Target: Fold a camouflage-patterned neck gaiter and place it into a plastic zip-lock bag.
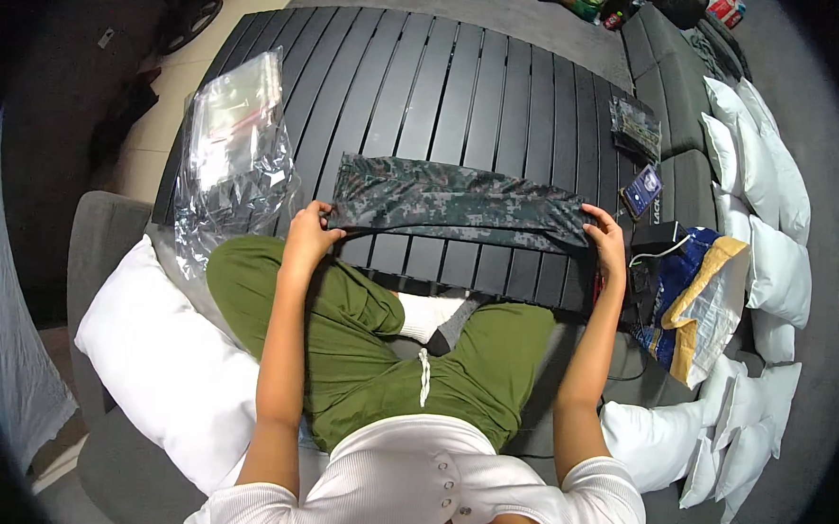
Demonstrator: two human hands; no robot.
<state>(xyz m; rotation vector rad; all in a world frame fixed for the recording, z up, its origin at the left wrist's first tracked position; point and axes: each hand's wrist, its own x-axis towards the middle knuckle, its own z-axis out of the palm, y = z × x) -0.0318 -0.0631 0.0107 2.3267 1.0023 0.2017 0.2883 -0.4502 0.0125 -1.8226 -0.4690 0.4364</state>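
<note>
Both hands are on the cloth at once. The left hand pinches the near left corner of a camouflage garment, fingers curled tight over the edge, while the right hand grips the near right end the same way, thumb on top. The cloth is dark green and grey, folded into a long band, and it lies stretched flat between the two hands on the near part of a black slatted table, its front edge close to the table's rim.

The person sits cross-legged right up against the table, olive trousers and white socks below the cloth, white ribbed top at the bottom of the view.

Off the left hand, just beside it, a stack of clear plastic bags hangs over the table's left corner. Out past the right hand sits a blue and yellow woven sack; a small blue packet rests at the table's right edge. A large white pillow lies at the person's left, and a row of smaller white pillows runs down the right side.
</note>
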